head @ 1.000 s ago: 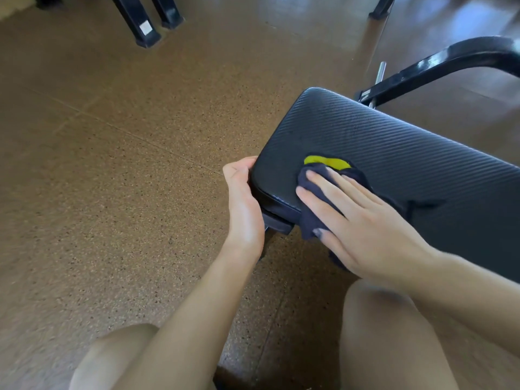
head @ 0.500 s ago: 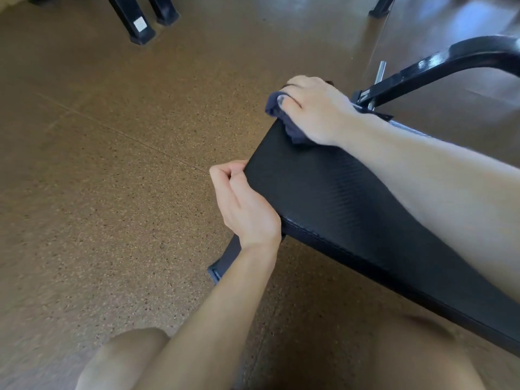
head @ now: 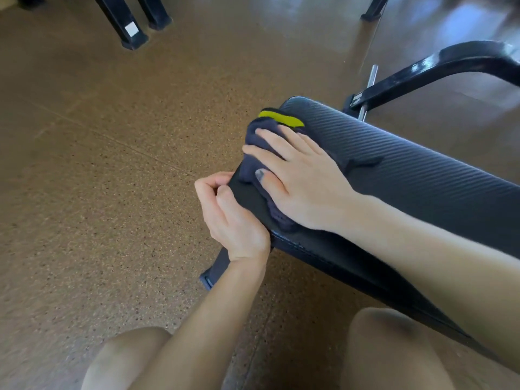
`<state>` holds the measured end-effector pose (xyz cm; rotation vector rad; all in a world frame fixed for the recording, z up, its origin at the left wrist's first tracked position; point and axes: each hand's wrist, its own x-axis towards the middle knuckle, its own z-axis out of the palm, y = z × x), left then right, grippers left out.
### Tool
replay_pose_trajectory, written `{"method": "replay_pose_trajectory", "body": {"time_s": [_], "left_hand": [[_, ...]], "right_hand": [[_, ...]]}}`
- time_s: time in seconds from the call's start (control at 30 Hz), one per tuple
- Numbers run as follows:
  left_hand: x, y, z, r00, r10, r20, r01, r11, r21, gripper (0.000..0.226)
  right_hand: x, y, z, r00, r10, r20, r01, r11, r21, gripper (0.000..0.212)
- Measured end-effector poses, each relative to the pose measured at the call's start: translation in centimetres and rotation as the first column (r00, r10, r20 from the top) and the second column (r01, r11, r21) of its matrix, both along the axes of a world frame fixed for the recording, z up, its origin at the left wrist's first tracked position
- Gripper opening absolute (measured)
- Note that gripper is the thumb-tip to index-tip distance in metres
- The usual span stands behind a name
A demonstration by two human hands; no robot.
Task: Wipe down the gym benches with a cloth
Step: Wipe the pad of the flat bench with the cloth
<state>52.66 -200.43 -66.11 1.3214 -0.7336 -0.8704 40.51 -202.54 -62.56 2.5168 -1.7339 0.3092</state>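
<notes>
Desk [head: 408, 175] pad runs from centre toward right edge, its near end at centre. Cloth [head: 261, 139] on that end, draped over corner. Right grip [head: 298, 178] flat on cloth, fingers pointing left. Left grip [head: 228, 212] just left of it, curled round desk end edge. Frame bar [head: 439, 66] behind desk, upper right. Equipment legs [head: 132, 26] on floor [head: 98, 164], far upper left. Knees in front of desk, bottom.

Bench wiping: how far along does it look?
Midway, at a guess. The right hand presses the cloth flat on the end of the bench, while the left hand grips its corner. No visible sign shows which parts are already wiped. The pad's length toward the right edge and its side may remain.
</notes>
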Motion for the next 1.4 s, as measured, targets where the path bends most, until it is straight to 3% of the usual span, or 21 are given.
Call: {"method": "replay_pose_trajectory", "body": {"time_s": [0.1, 0.2, 0.43, 0.63, 0.77, 0.97, 1.03, 1.13, 1.2, 1.27, 1.33, 1.4], "left_hand": [[-0.1, -0.2, -0.1, 1.0, 0.013, -0.013, -0.013, 1.0, -0.009, 0.015], [-0.1, -0.2, -0.2, 0.998, 0.0, -0.067, -0.002, 1.0, -0.02, 0.017], [-0.2, -0.3, -0.1, 0.996, 0.007, -0.091, -0.006, 1.0, 0.012, 0.016], [-0.2, -0.3, 0.1, 0.998, 0.019, -0.057, -0.016, 0.998, 0.053, 0.017], [-0.1, -0.2, 0.3, 0.999, 0.003, -0.051, 0.001, 0.998, 0.067, 0.016], [-0.3, 0.1, 0.5, 0.997, -0.007, -0.073, 0.011, 0.998, 0.058, 0.018], [-0.2, 0.2, 0.6, 0.995, -0.002, -0.096, 0.008, 0.998, 0.055, 0.016], [0.3, -0.4, 0.1, 0.995, -0.033, -0.092, 0.036, 0.999, 0.032, 0.009], [0.6, -0.6, 0.0, 0.993, -0.056, -0.105, 0.06, 0.998, 0.031, 0.008], [0.6, -0.5, 0.3, 0.991, -0.087, -0.099, 0.091, 0.995, 0.041, 0.009], [0.7, -0.3, 0.5, 0.988, -0.13, -0.085, 0.139, 0.985, 0.099, 0.011], [1.1, -0.1, 0.8, 0.978, -0.194, -0.08, 0.204, 0.968, 0.143, 0.013]], "right_hand": [[0.6, -4.5, 0.5, 0.998, 0.027, -0.057, -0.027, 1.0, 0.004, 0.048], [0.7, -9.1, 1.4, 0.985, -0.044, -0.169, 0.058, 0.995, 0.079, 0.04], [-3.8, -11.8, 2.0, 0.912, -0.409, -0.035, 0.407, 0.89, 0.208, 0.048], [-8.7, -6.2, 2.0, 0.785, -0.62, -0.003, 0.606, 0.766, 0.213, 0.048], [-10.8, -0.7, 0.8, 0.801, -0.599, 0.008, 0.596, 0.797, 0.095, 0.046], [-7.1, -1.8, 0.2, 0.772, -0.634, -0.052, 0.636, 0.769, 0.068, 0.08], [-2.4, -2.0, 0.5, 0.853, -0.517, -0.07, 0.521, 0.852, 0.06, 0.082], [3.1, 1.7, -0.2, 0.979, -0.201, -0.018, 0.202, 0.979, 0.008, 0.063], [2.9, 3.3, 0.1, 0.998, -0.064, 0.014, 0.063, 0.998, 0.013, 0.058], [0.1, 1.8, 0.1, 0.998, -0.002, -0.068, 0.005, 0.999, 0.044, 0.057], [-3.9, -1.8, 0.0, 0.989, -0.096, -0.111, 0.101, 0.994, 0.038, 0.06], [-7.2, -4.2, 0.6, 0.949, -0.312, -0.051, 0.316, 0.945, 0.082, 0.063]]}}
